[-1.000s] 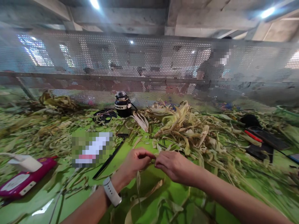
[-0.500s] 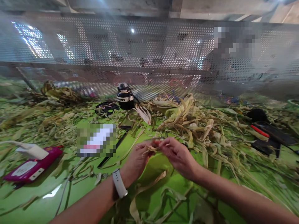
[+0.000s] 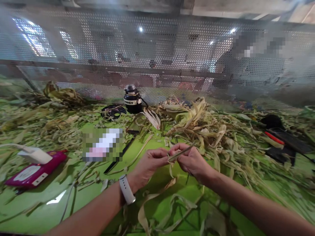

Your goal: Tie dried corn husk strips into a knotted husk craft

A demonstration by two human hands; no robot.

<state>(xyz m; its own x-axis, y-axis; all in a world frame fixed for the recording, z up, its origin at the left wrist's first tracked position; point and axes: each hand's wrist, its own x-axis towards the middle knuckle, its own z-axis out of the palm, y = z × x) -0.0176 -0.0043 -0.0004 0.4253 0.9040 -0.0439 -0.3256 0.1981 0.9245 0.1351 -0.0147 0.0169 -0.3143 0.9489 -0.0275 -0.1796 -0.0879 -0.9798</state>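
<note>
Nearest the camera, well in front of the black bottle (image 3: 133, 102), curling dry husk strips (image 3: 142, 214) lie on the green tabletop (image 3: 82, 205). The left hand (image 3: 149, 164), with a pale watch band (image 3: 127, 190) on its wrist, is in front of the bottle and slightly to its right; its thumb and index finger are closed in a pinch on one end of a narrow husk piece (image 3: 181, 153). The right hand (image 3: 192, 162), farther to the bottle's right, has its fingers curled in, closed on the same piece, which slants up over them.

Well to the left of the bottle and nearer lies a magenta power strip (image 3: 27, 175) bearing a white adapter (image 3: 36, 155). Nearer than the bottle, to its left, are a pixelated item (image 3: 102, 144) and a thin black rod (image 3: 119, 155) beside it. A husk heap (image 3: 211, 131) spreads to the bottle's right; well beyond it, on that side, a red strip (image 3: 274, 138) lies among dark items. Behind the bottle stands a perforated screen (image 3: 98, 42), with a blurred person (image 3: 231, 65) showing through at right.
</note>
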